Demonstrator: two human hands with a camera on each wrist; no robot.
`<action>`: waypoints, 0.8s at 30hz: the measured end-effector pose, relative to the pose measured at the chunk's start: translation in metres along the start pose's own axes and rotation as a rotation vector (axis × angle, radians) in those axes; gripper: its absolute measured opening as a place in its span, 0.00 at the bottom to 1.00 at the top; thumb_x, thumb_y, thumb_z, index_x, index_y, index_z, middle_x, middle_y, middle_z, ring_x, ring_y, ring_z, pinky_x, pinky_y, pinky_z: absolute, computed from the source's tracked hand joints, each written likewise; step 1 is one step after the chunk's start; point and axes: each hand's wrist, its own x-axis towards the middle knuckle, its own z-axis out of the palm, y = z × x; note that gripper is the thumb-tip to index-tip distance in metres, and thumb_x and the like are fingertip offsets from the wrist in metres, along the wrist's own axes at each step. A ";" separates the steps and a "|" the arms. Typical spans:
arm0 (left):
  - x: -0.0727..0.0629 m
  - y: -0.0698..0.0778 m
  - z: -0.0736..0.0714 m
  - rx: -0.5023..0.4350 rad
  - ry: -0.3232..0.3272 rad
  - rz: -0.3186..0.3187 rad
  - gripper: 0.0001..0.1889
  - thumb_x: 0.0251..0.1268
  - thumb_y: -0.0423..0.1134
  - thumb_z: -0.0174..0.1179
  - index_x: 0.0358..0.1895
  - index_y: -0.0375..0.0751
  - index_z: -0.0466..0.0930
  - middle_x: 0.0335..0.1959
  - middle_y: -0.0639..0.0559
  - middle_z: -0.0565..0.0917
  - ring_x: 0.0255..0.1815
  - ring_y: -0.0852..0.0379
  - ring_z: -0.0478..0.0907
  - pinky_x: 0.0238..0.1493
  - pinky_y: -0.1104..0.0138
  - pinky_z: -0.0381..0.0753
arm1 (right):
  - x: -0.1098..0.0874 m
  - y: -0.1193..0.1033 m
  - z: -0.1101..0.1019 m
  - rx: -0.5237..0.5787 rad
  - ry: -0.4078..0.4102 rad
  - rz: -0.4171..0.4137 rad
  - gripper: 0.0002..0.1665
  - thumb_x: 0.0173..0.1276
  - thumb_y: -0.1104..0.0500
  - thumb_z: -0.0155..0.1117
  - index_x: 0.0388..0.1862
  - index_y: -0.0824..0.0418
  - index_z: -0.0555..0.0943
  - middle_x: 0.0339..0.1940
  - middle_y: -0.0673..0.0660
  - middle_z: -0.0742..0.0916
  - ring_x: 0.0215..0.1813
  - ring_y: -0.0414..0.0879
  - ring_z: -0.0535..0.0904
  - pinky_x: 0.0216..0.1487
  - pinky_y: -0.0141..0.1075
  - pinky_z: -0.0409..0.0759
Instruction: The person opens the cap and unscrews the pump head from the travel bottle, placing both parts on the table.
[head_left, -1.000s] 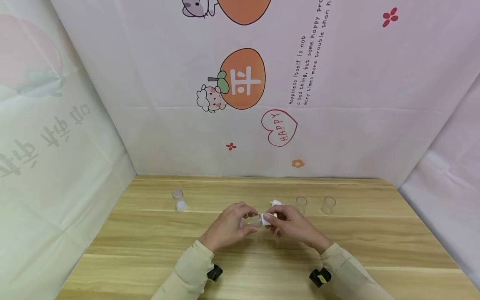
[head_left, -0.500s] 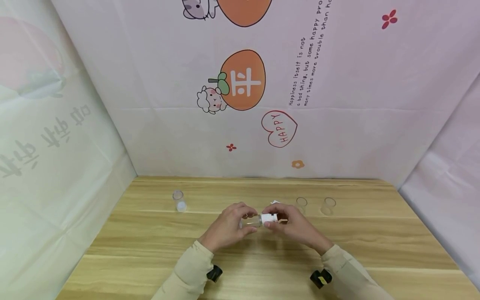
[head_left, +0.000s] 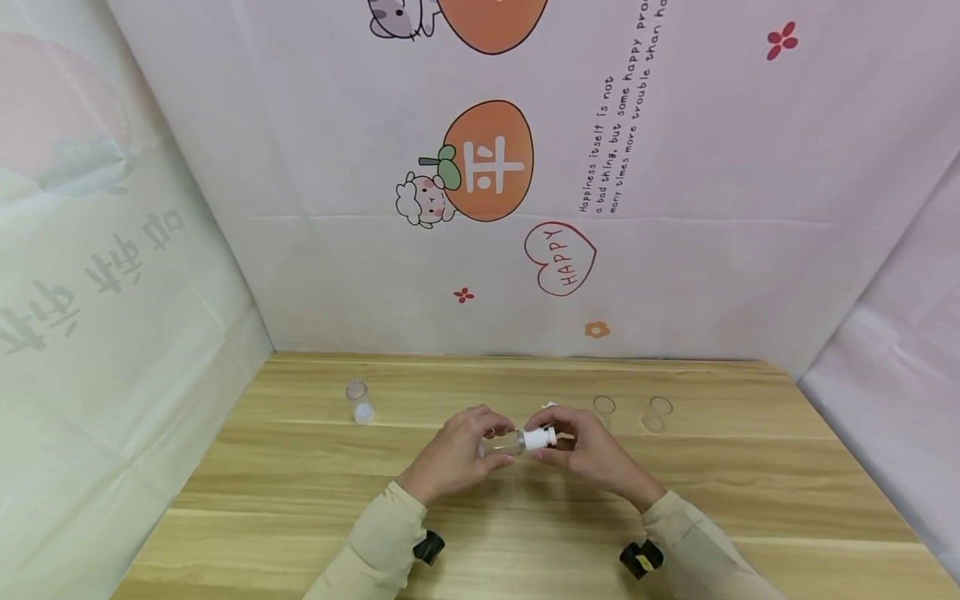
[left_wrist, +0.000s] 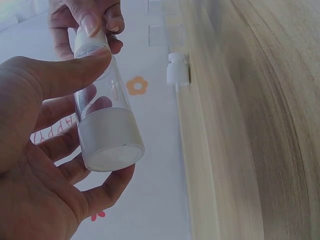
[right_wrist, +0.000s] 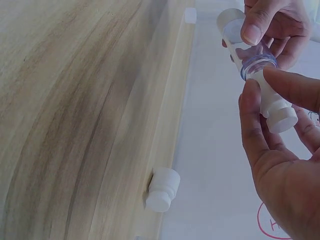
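Over the middle of the table, my left hand (head_left: 459, 452) holds a small clear pump bottle (head_left: 501, 444) lying on its side in the head view. Its white base (left_wrist: 111, 142) faces the left wrist camera, with the fingers and thumb curled round the clear body. At the bottle's neck, my right hand (head_left: 592, 457) pinches a white pump head (right_wrist: 272, 102) between thumb and fingers. The pump's small round top (right_wrist: 282, 119) sticks out past the right fingers. Bottle and pump head are lined up end to end at the clear neck ring (right_wrist: 258, 64).
A second white pump head (right_wrist: 164, 190) stands on the wooden table (head_left: 300, 508), behind the right hand. Farther right are two clear cylindrical covers (head_left: 656, 415). A clear container with a white bottom (head_left: 362, 408) stands back left. A printed cloth (head_left: 337, 275) hangs behind the table.
My right fingers have shifted on the pump head, uncovering more of its white body and top. The left hand and bottle have stayed almost still.
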 end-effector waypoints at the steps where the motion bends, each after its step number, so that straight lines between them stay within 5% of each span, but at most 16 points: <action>1: 0.000 0.000 0.000 0.000 -0.003 -0.003 0.17 0.61 0.37 0.74 0.51 0.38 0.84 0.43 0.51 0.84 0.44 0.49 0.80 0.45 0.66 0.79 | 0.000 0.000 0.000 0.002 0.003 -0.004 0.18 0.63 0.72 0.72 0.51 0.62 0.82 0.49 0.61 0.83 0.46 0.53 0.84 0.45 0.39 0.86; 18: -0.010 -0.010 -0.005 0.013 0.009 -0.087 0.18 0.61 0.40 0.74 0.53 0.43 0.84 0.45 0.51 0.84 0.45 0.55 0.79 0.47 0.64 0.81 | -0.002 0.006 -0.002 -0.057 0.061 -0.031 0.17 0.62 0.73 0.72 0.48 0.63 0.82 0.47 0.61 0.84 0.40 0.49 0.84 0.41 0.38 0.86; 24: -0.012 -0.015 -0.007 0.022 0.028 -0.085 0.17 0.61 0.39 0.74 0.53 0.43 0.84 0.45 0.53 0.83 0.44 0.55 0.80 0.46 0.64 0.81 | 0.001 0.011 0.002 -0.168 0.102 -0.028 0.17 0.61 0.73 0.73 0.47 0.62 0.81 0.45 0.58 0.84 0.40 0.47 0.84 0.39 0.38 0.86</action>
